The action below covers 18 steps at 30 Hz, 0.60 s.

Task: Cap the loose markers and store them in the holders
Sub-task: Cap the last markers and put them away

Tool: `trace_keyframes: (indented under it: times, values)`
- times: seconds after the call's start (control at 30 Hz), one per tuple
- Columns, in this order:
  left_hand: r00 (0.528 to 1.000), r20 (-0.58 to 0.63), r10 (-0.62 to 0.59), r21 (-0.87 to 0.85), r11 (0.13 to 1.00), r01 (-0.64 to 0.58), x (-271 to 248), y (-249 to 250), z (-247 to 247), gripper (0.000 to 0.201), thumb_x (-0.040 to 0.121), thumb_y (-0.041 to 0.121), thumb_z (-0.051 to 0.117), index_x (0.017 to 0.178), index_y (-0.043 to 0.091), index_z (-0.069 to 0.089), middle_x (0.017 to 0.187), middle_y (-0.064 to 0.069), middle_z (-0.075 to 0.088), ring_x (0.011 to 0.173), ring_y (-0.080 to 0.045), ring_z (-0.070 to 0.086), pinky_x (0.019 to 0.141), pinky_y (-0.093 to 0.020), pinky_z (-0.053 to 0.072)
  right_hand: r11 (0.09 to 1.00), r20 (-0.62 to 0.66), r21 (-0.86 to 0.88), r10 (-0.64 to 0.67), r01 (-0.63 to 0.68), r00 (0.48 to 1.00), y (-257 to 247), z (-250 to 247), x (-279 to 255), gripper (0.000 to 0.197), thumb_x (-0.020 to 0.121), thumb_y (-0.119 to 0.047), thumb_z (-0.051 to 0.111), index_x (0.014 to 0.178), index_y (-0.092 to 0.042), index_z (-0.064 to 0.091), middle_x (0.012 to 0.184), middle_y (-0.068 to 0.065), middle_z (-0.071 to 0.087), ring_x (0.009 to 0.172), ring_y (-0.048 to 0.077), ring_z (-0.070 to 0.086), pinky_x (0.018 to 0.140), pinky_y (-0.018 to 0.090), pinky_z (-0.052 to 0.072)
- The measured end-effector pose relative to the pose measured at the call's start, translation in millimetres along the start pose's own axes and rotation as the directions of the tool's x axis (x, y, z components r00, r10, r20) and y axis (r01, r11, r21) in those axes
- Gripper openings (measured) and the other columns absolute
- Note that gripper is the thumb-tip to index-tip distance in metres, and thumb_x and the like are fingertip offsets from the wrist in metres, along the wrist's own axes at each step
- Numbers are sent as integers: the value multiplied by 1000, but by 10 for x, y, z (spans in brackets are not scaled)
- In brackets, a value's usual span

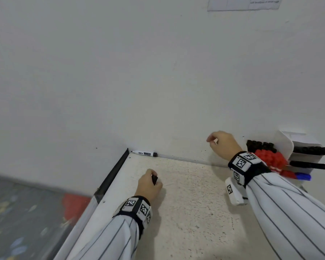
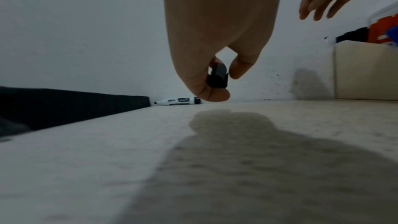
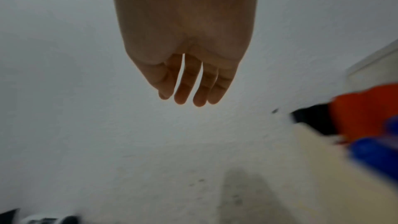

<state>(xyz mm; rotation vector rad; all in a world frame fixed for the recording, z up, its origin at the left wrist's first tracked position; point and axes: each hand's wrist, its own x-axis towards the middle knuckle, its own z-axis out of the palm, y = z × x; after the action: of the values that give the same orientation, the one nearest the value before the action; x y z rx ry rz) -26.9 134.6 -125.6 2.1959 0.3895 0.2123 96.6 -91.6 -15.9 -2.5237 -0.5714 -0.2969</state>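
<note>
Hands hover over the tabletop (image 1: 186, 203): the left hand (image 1: 148, 186) pinches a black cap (image 2: 217, 77), the right hand (image 1: 223, 145) hangs loose and empty. Against the wall lies an uncapped marker (image 1: 144, 153), far left of the holders (image 1: 287, 147), which are packed with markers.

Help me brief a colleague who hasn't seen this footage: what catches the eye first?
The left hand pinches a black cap above the speckled table. An uncapped marker lies against the wall in the far corner. At right, holders bristle with black, red and blue markers.
</note>
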Motion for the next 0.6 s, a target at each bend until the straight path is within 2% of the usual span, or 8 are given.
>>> trace_keyframes:
  times: [0.07,0.13,0.2,0.23,0.3,0.43,0.5,0.6]
  values:
    - [1000,-26,4,36,999,-4,49,-128,-178,15,90,8,50,103,14,48,98,-4,55,86,-15,48,70,-16,33,997,99,72,-19,12,995,-251,368,144,23,88,-6,48,102,-11,65,110,6,62,84,11,49,79,18,35]
    - [999,-36,2,67,998,1,97,-228,-295,19,90,5,48,107,12,53,104,-8,59,91,-16,52,74,-15,35,995,216,101,-37,15,976,-436,710,236,29,90,-8,47,115,-11,61,121,5,59,92,12,50,83,17,34]
    - [999,-50,-17,94,995,22,155,-334,-407,26,90,4,47,115,12,54,112,-8,60,102,-18,55,80,-15,37,994,348,104,-57,22,936,-629,1054,336,38,92,-9,46,130,-10,50,135,6,49,112,17,50,95,20,34]
    - [998,-63,-24,93,995,30,187,-383,-453,30,90,3,47,118,13,53,114,-8,59,105,-18,55,82,-15,37,994,409,103,-64,23,910,-718,1210,381,43,93,-9,45,136,-10,43,141,7,43,124,20,45,101,23,31]
    - [996,-87,-37,78,996,44,255,-453,-524,33,91,2,46,122,14,51,116,-7,60,107,-17,56,83,-13,37,993,485,111,-84,34,870,-875,1484,480,51,93,-7,43,143,-10,31,149,8,31,136,23,32,107,24,24]
    - [994,-93,-50,65,996,57,359,-501,-541,36,90,3,46,123,15,51,115,-7,61,106,-16,58,82,-13,38,997,559,61,-67,39,827,-1013,1912,645,61,92,-11,46,146,-8,19,152,11,22,139,24,25,111,27,20]
    - [991,-118,-59,51,997,66,370,-508,-510,36,89,3,45,120,19,54,113,-3,61,101,-12,58,82,-14,42,999,546,-21,-12,28,837,-1011,2050,683,62,92,-17,47,146,-9,18,150,13,25,136,28,28,110,32,26]
    - [989,-142,-46,50,997,53,382,-532,-453,37,88,4,43,117,22,56,112,0,58,93,-6,53,84,-16,45,976,474,-203,31,75,880,-1012,2103,675,56,90,-26,46,141,-12,27,139,13,33,125,29,34,99,36,36]
